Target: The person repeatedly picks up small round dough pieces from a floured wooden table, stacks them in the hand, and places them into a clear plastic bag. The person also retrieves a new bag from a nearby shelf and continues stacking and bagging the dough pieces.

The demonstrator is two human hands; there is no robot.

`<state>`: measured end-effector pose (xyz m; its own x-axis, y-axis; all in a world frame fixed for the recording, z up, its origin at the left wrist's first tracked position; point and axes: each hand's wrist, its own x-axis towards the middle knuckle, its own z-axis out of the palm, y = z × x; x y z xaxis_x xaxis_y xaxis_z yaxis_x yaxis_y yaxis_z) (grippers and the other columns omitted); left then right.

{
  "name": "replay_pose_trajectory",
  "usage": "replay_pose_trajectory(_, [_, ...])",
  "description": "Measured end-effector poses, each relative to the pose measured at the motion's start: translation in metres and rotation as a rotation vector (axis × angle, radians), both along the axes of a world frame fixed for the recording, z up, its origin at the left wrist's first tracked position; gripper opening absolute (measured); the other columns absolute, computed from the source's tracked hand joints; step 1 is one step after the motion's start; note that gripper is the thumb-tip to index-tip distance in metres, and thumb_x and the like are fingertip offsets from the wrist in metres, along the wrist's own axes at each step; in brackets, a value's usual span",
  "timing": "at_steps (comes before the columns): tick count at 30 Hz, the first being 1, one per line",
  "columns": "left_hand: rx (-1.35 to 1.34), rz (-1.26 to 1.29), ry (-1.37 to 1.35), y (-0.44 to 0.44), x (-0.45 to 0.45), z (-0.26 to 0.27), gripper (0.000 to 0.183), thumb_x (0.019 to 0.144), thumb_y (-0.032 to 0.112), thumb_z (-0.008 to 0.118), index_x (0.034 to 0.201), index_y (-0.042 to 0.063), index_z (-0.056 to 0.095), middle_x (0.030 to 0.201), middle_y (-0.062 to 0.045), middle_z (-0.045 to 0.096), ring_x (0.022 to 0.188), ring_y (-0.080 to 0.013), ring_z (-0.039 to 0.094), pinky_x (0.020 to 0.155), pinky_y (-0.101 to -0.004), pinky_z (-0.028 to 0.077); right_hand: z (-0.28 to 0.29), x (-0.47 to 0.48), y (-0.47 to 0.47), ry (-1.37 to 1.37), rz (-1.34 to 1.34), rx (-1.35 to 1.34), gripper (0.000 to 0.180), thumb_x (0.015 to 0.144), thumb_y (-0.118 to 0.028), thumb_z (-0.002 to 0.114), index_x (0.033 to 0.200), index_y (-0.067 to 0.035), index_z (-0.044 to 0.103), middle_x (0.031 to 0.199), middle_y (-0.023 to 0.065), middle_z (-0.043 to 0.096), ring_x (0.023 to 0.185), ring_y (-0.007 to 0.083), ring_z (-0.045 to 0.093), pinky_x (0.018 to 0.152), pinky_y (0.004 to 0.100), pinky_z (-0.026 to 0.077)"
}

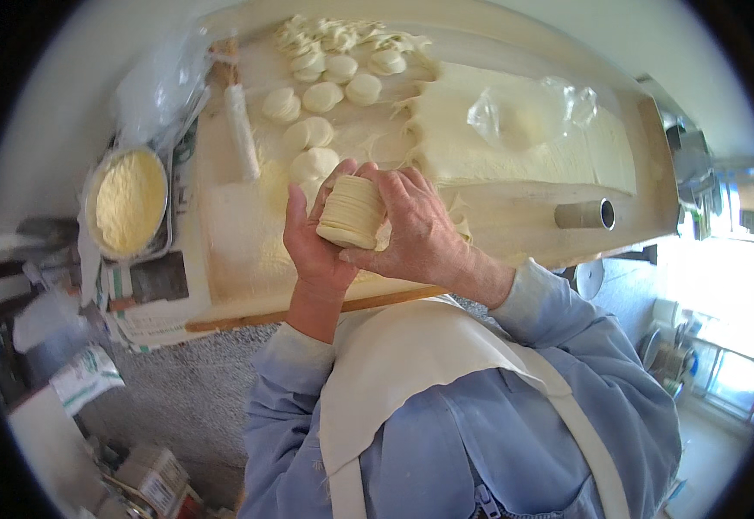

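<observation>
Between my two hands I hold a thick stack of round dough wrappers (351, 211), tilted on its side above the floured board. My left hand (317, 243) cups it from the left and below. From the right, my right hand (419, 217) wraps its fingers and thumb around the stack. Just beyond my hands lie small piles of cut dough rounds (323, 97). To the right a wide rolled dough sheet (513, 149) has a scalloped left edge, with a clear plastic bag (526, 117) on it.
A metal tube cutter (584, 215) lies at the right of the wooden board (506, 214). Dough scraps (338, 36) are heaped at the far side. A rolling pin (240, 130) lies at the left. Past the board's left edge stands a bowl of pale flour (127, 201).
</observation>
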<state>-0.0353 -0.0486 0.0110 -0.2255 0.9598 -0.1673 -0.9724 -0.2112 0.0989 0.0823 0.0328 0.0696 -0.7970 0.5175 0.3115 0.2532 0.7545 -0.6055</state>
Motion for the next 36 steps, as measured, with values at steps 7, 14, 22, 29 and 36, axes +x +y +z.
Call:
replay_pose_trajectory(7, [-0.104, -0.066, 0.276, 0.058, 0.05, 0.025, 0.065, 0.102, 0.054, 0.033, 0.135, 0.002, 0.051, 0.142, -0.02, 0.049, 0.13, -0.0325, 0.048, 0.11, -0.0445, 0.039, 0.009, 0.049, 0.034, 0.145, -0.221, -0.167, 0.07, 0.065, -0.032, 0.082, 0.117, 0.002, 0.05, 0.095, 0.021, 0.061, 0.092, 0.039, 0.062, 0.079, 0.0451, 0.052])
replay_pose_trajectory(14, [-0.053, -0.279, 0.884, 0.145, 0.092, 0.061, 0.067, 0.104, 0.052, 0.029, 0.152, 0.004, 0.03, 0.153, -0.012, 0.037, 0.142, -0.0236, 0.033, 0.117, -0.0449, 0.024, 0.048, 0.161, 0.128, 0.269, -0.403, -0.926, 0.057, 0.073, -0.027, 0.083, 0.114, 0.005, 0.059, 0.102, 0.0128, 0.068, 0.093, 0.0205, 0.066, 0.081, 0.033, 0.053])
replay_pose_trajectory(22, [0.395, 0.006, 2.201, 0.307, 0.087, 0.09, 0.066, 0.084, 0.009, 0.066, 0.146, 0.01, 0.042, 0.144, -0.01, 0.05, 0.142, -0.0284, 0.036, 0.116, -0.0455, 0.025, 0.061, 0.225, 0.282, 0.589, -0.461, -1.014, 0.053, 0.078, -0.029, 0.079, 0.114, 0.006, 0.062, 0.105, 0.0138, 0.067, 0.095, 0.0215, 0.067, 0.079, 0.0309, 0.054])
replay_pose_trajectory(29, [0.525, -0.396, 2.675, 0.324, 0.084, 0.086, 0.018, 0.081, 0.012, 0.07, 0.099, 0.016, 0.071, 0.1, -0.002, 0.069, 0.115, -0.0244, 0.058, 0.111, -0.0454, 0.03, -0.001, 0.207, 0.332, -0.275, -0.584, -0.634, 0.067, 0.06, -0.039, 0.083, 0.108, 0.005, 0.066, 0.102, 0.0164, 0.069, 0.089, 0.0273, 0.068, 0.074, 0.0356, 0.055])
replay_pose_trajectory(36, [0.48, -0.193, 2.538, 0.319, 0.082, 0.091, 0.015, 0.077, 0.01, 0.074, 0.09, 0.015, 0.071, 0.092, -0.004, 0.066, 0.107, -0.0251, 0.06, 0.102, -0.0424, 0.036, -0.047, 0.159, 0.325, -0.665, -0.307, -0.557, 0.067, 0.058, -0.042, 0.083, 0.104, 0.004, 0.066, 0.105, 0.0201, 0.069, 0.099, 0.0293, 0.067, 0.082, 0.0385, 0.054])
